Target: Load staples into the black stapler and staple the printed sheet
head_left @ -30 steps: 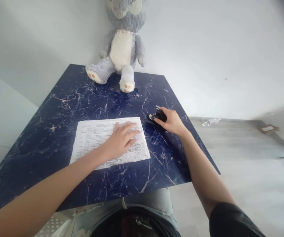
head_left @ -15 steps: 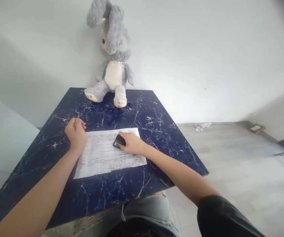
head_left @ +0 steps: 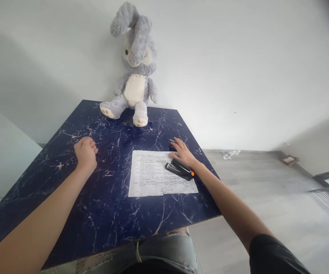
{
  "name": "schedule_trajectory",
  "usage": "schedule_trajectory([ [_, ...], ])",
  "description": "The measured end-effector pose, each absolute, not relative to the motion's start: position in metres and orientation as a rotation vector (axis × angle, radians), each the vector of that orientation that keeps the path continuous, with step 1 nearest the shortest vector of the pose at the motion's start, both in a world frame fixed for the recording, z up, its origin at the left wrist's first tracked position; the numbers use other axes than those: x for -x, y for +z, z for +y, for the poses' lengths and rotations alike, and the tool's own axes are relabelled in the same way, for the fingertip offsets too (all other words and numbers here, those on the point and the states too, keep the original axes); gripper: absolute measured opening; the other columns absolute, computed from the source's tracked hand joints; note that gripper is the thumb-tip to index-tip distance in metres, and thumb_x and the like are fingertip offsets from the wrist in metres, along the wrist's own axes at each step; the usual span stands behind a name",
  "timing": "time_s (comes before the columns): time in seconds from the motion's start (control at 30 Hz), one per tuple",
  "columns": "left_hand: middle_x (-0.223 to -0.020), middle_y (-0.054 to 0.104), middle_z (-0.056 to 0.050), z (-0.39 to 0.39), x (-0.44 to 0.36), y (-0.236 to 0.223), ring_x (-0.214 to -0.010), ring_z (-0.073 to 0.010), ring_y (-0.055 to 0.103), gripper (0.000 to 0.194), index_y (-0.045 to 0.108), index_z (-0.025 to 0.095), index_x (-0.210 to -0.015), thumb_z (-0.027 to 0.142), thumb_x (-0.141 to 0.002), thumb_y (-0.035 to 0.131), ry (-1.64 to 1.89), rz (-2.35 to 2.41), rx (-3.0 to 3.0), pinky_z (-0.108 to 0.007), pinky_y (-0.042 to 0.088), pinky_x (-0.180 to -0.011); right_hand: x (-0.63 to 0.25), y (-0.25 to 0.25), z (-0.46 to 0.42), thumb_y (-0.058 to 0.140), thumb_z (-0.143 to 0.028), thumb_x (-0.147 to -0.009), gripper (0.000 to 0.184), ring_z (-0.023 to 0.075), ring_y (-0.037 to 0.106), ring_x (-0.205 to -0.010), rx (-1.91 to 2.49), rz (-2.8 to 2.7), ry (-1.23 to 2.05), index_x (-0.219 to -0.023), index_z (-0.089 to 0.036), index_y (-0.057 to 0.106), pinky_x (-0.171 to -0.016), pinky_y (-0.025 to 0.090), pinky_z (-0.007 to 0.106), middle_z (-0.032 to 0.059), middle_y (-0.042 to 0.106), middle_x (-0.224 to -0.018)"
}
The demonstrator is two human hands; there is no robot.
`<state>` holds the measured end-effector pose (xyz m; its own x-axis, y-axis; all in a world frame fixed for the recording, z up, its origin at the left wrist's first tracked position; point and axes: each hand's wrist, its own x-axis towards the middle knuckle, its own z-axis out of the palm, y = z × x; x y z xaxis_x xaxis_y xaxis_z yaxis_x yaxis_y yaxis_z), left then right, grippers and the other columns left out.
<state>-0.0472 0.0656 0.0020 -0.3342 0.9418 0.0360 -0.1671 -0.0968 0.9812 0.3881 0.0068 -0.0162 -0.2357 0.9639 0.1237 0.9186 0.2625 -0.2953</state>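
Note:
A printed paper sheet (head_left: 147, 177) lies on the dark blue marbled table. On its right part rests a black stapler (head_left: 180, 169) with an orange tip, its arms spread apart. Beside the stapler, my right hand (head_left: 183, 154) is open, fingers stretched forward over the sheet's far right corner. Its fingertips reach a small greyish piece (head_left: 171, 141), too small to name; I cannot tell whether they touch it. My left hand (head_left: 85, 153) is curled into a fist on the table, left of the sheet and apart from it. Nothing shows in it.
A grey plush rabbit (head_left: 136, 87) sits at the table's (head_left: 110, 213) far edge, against the white wall. On the floor to the right lie a clear plastic bottle (head_left: 231, 154) and a small brown box (head_left: 289, 160). My legs are at the near edge.
My right hand has let go of the stapler and moved right and forward. The sheet has shifted right, away from my left hand, with the stapler on it. My left hand stays in place.

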Motion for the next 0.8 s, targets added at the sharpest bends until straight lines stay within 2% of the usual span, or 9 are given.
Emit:
schedule_trajectory([
  [0.07, -0.058, 0.018, 0.005, 0.072, 0.063, 0.007, -0.05, -0.0095, 0.015, 0.03, 0.023, 0.021, -0.064, 0.015, -0.082, 0.045, 1.6, 1.102, -0.782, -0.028, 0.014, -0.049, -0.373, -0.024, 0.022, 0.036, -0.073, -0.102, 0.092, 0.037, 0.006, -0.166, 1.856, -2.372, 0.257, -0.167, -0.009, 0.028, -0.132, 0.014, 0.057, 0.0222, 0.011, -0.177],
  [0.13, -0.059, 0.015, 0.005, 0.076, 0.087, 0.014, -0.049, -0.0101, 0.013, 0.034, 0.018, 0.022, -0.064, 0.02, -0.081, 0.048, 1.486, 0.887, -0.726, -0.028, 0.015, -0.046, -0.353, -0.028, 0.034, 0.027, -0.072, -0.104, 0.093, 0.0362, 0.002, -0.166, 1.919, -2.41, 0.271, -0.169, -0.006, 0.019, -0.132, 0.008, 0.058, 0.0225, 0.005, -0.178],
  [0.2, -0.061, 0.013, 0.005, 0.077, 0.115, 0.021, -0.05, -0.0106, 0.013, 0.038, 0.016, 0.021, -0.066, 0.024, -0.083, 0.05, 1.454, 0.755, -0.718, -0.027, 0.018, -0.045, -0.327, -0.031, 0.043, 0.022, -0.07, -0.105, 0.091, 0.036, 0.002, -0.166, 1.897, -2.442, 0.256, -0.169, -0.006, 0.019, -0.132, 0.006, 0.06, 0.0219, 0.004, -0.177],
  [0.3, -0.064, 0.009, 0.003, 0.074, 0.155, 0.029, -0.053, -0.0116, 0.011, 0.04, 0.012, 0.02, -0.07, 0.026, -0.087, 0.047, 1.62, 0.709, -0.737, -0.025, 0.022, -0.046, -0.27, -0.03, 0.055, 0.021, -0.068, -0.106, 0.088, 0.0366, 0.005, -0.166, 1.737, -2.537, 0.247, -0.169, -0.007, 0.022, -0.13, 0.006, 0.066, 0.0207, 0.005, -0.177],
  [0.4, -0.065, 0.003, 0.001, 0.068, 0.187, 0.031, -0.056, -0.014, 0.004, 0.039, 0.008, 0.017, -0.07, 0.024, -0.087, 0.042, 1.816, 0.706, -0.758, -0.027, 0.018, -0.046, -0.197, -0.025, 0.067, 0.024, -0.067, -0.106, 0.084, 0.0357, 0.007, -0.166, 1.49, -2.643, 0.258, -0.169, -0.012, 0.025, -0.129, 0.007, 0.068, 0.0179, 0.008, -0.177],
  [0.47, -0.066, 0.002, 0.0, 0.065, 0.205, 0.03, -0.058, -0.0155, 0.002, 0.04, 0.007, 0.016, -0.069, 0.026, -0.084, 0.043, 1.897, 0.696, -0.789, -0.029, 0.014, -0.047, -0.147, -0.02, 0.073, 0.027, -0.066, -0.106, 0.083, 0.0332, 0.007, -0.166, 1.323, -2.708, 0.291, -0.17, -0.015, 0.024, -0.13, 0.007, 0.066, 0.0134, 0.01, -0.177],
  [0.67, -0.068, 0.003, -0.002, 0.057, 0.237, 0.029, -0.059, -0.0169, 0.005, 0.045, 0.008, 0.014, -0.07, 0.032, -0.081, 0.048, 1.992, 0.78, -0.844, -0.033, 0.009, -0.051, -0.066, -0.004, 0.072, 0.03, -0.071, -0.102, 0.076, 0.0216, 0.003, -0.167, 1.211, -2.713, 0.31, -0.17, -0.04, 0.014, -0.136, 0.005, 0.045, -0.0162, 0.007, -0.175],
  [0.73, -0.068, 0.003, -0.002, 0.057, 0.237, 0.029, -0.058, -0.0167, 0.005, 0.045, 0.008, 0.015, -0.071, 0.032, -0.082, 0.048, 2.009, 0.768, -0.834, -0.033, 0.009, -0.05, -0.065, -0.003, 0.069, 0.032, -0.071, -0.102, 0.076, 0.0217, 0.002, -0.166, 1.208, -2.702, 0.314, -0.17, -0.042, 0.012, -0.136, 0.004, 0.044, -0.018, 0.004, -0.174],
  [0.8, -0.068, 0.002, -0.001, 0.059, 0.232, 0.03, -0.058, -0.0163, 0.004, 0.045, 0.008, 0.016, -0.07, 0.031, -0.082, 0.049, 1.97, 0.753, -0.818, -0.032, 0.01, -0.049, -0.075, -0.006, 0.067, 0.031, -0.069, -0.104, 0.075, 0.0233, 0.004, -0.167, 1.179, -2.693, 0.321, -0.171, -0.039, 0.013, -0.136, 0.005, 0.048, -0.0133, 0.003, -0.176],
])
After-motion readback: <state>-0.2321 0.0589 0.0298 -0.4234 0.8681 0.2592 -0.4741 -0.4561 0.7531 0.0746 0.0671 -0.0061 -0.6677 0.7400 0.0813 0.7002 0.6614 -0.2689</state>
